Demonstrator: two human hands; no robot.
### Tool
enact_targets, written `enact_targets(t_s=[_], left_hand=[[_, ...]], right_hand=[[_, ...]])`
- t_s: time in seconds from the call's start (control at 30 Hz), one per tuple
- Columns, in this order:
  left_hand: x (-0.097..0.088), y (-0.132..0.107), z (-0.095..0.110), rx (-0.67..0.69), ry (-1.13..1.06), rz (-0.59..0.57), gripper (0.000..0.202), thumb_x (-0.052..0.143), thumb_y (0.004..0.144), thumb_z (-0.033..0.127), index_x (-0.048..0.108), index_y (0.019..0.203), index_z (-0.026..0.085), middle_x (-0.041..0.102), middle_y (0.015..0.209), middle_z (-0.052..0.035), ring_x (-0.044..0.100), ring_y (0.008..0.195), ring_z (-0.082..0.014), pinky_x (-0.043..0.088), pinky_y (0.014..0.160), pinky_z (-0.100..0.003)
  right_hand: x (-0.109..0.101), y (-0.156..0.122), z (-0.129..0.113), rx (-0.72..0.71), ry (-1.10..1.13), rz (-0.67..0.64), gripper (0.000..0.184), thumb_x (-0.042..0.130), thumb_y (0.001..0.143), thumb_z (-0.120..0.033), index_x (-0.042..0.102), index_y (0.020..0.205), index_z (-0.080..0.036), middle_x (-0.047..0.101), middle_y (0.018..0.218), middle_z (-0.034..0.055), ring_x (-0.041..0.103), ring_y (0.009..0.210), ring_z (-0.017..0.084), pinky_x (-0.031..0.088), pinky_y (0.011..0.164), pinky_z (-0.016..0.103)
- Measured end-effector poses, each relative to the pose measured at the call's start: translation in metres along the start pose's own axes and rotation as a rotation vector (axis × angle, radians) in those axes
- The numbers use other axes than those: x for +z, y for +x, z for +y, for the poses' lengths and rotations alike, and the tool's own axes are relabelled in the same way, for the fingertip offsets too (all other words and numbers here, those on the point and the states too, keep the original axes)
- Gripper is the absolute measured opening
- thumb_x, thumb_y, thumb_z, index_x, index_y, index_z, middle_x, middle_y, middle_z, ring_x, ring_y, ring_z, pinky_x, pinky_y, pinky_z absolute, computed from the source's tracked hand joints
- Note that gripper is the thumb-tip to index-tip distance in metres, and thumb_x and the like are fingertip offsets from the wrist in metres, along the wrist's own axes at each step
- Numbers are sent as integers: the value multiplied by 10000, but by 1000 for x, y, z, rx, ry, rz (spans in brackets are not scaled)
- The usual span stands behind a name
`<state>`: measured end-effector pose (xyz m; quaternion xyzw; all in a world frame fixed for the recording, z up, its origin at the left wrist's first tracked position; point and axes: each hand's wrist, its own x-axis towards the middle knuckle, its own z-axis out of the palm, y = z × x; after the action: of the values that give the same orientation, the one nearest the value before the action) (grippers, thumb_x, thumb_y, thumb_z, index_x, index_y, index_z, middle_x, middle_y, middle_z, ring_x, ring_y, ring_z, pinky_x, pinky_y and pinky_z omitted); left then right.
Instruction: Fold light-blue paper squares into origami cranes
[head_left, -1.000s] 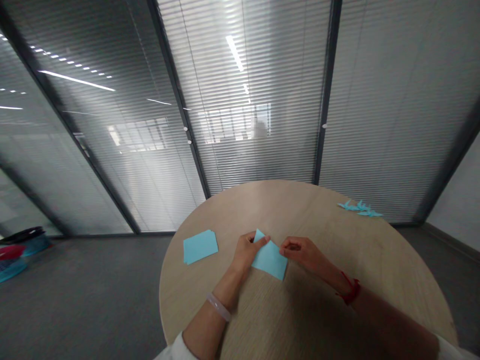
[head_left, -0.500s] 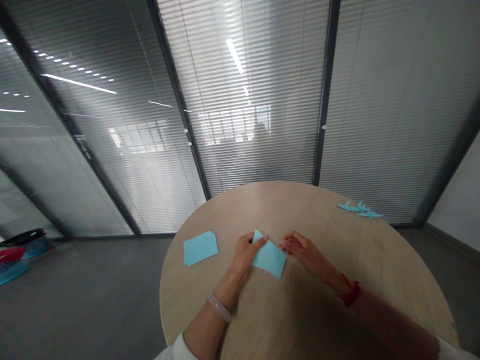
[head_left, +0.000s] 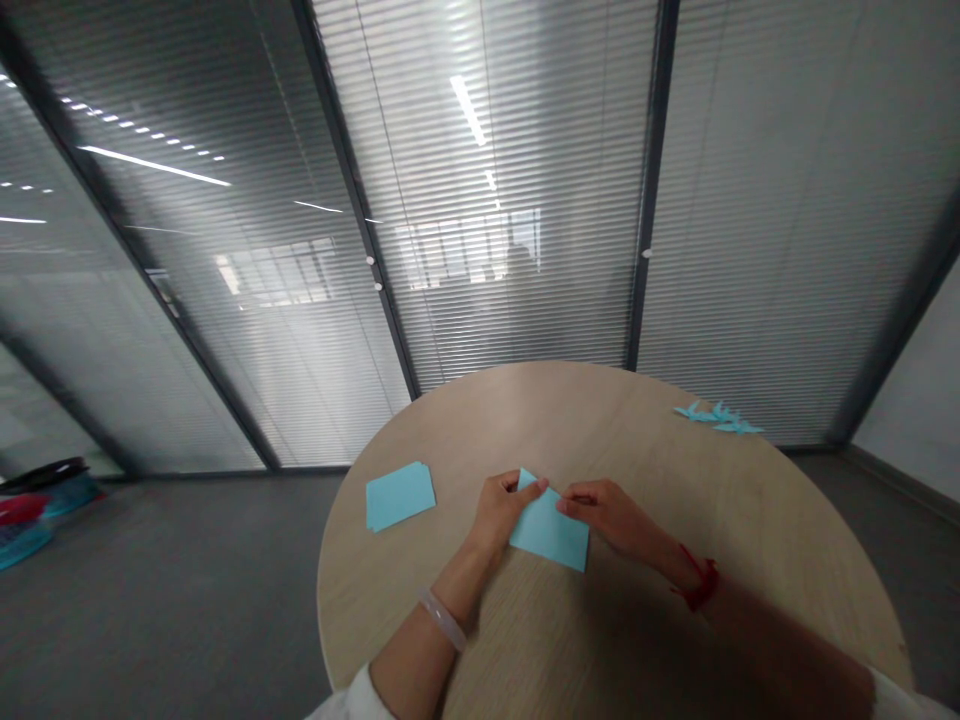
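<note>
A light blue sheet of paper (head_left: 551,535) is held just over the round wooden table, between my two hands. My left hand (head_left: 501,512) grips its upper left corner, thumb on top and fingers behind. At the sheet's upper right edge, my right hand (head_left: 611,515) pinches the paper between thumb and fingertips. A stack of blue paper (head_left: 401,497) lies flat to the left of my left hand. Several folded blue paper pieces (head_left: 720,418) with pointed tips sit together near the table's far right edge.
The round wooden table (head_left: 525,410) stands close to a glass partition with blinds (head_left: 510,330). Buckets or tubs, one with a red part (head_left: 22,510), stand on the grey floor (head_left: 202,590) at the far left.
My right hand has moved in to the left and now pinches the sheet's edge. The sheet and my left hand have shifted slightly right and toward me.
</note>
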<state>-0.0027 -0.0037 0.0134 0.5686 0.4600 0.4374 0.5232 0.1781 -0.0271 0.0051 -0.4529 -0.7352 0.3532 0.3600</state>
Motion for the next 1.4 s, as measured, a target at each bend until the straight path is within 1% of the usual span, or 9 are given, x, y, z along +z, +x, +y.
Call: enact_targets(t_s=[0.2,0.3,0.43,0.53,0.7,0.83,1.03,1.2,1.4], left_hand=[[3,-3,-1,9,-47,16,425,768,588,491,517,528,153,423,481,57,355,425,-63,234,431,-214],[-2,1,-1,11,-124,58,390,768,589,485,598,575,135,495,507,37,415,445,-76,299,457,-219],[-18,11,-2,47,-241,234,353,795,556,446,666,620,123,611,613,-8,550,592,-110,436,635,-235],[-25,14,-4,32,-304,262,353,804,560,436,698,692,127,658,678,-32,588,653,-123,461,718,-254],[-16,9,-4,-71,-273,12,457,710,663,558,717,792,119,699,788,-81,613,719,-158,458,718,-272],[-8,1,0,-173,-256,-207,636,537,736,694,700,985,132,703,817,-96,623,745,-199,466,712,-327],[-11,2,-3,-68,25,-239,461,748,651,496,725,918,121,677,759,-52,562,668,-143,399,630,-248],[-13,5,-9,-106,15,-314,424,784,603,451,727,848,110,641,674,-25,528,595,-124,373,588,-243],[-9,-2,-8,-113,32,-507,406,734,658,511,696,720,112,569,584,17,439,520,-88,313,542,-229]], right_hand=[[-2,0,-5,3,2,8,401,505,819,-483,537,568,-173,408,535,-35,373,521,112,249,503,246],[-1,-1,-2,-6,-25,11,382,517,820,-451,543,564,-169,408,533,-36,369,514,107,247,505,248],[-1,-3,5,-4,-29,-3,377,526,819,-433,506,547,-172,394,531,-40,368,516,105,243,508,248],[-1,-2,10,6,-11,17,369,510,825,-435,475,560,-180,392,537,-41,368,520,108,251,511,247],[0,1,12,-26,43,54,332,454,841,-453,465,634,-193,456,604,-25,426,566,129,316,536,246],[1,-2,6,-24,-99,75,268,419,865,-372,529,703,-189,555,681,7,510,642,161,370,601,269],[2,-6,-1,-45,-239,140,250,437,873,-324,640,861,-179,682,886,81,611,830,220,427,761,327],[-2,-6,-2,-26,-122,242,261,523,838,-329,629,1031,-189,696,986,68,633,890,215,450,774,309],[-3,-4,-2,36,-47,225,212,601,793,-371,694,894,-209,710,825,15,641,760,195,450,657,270]])
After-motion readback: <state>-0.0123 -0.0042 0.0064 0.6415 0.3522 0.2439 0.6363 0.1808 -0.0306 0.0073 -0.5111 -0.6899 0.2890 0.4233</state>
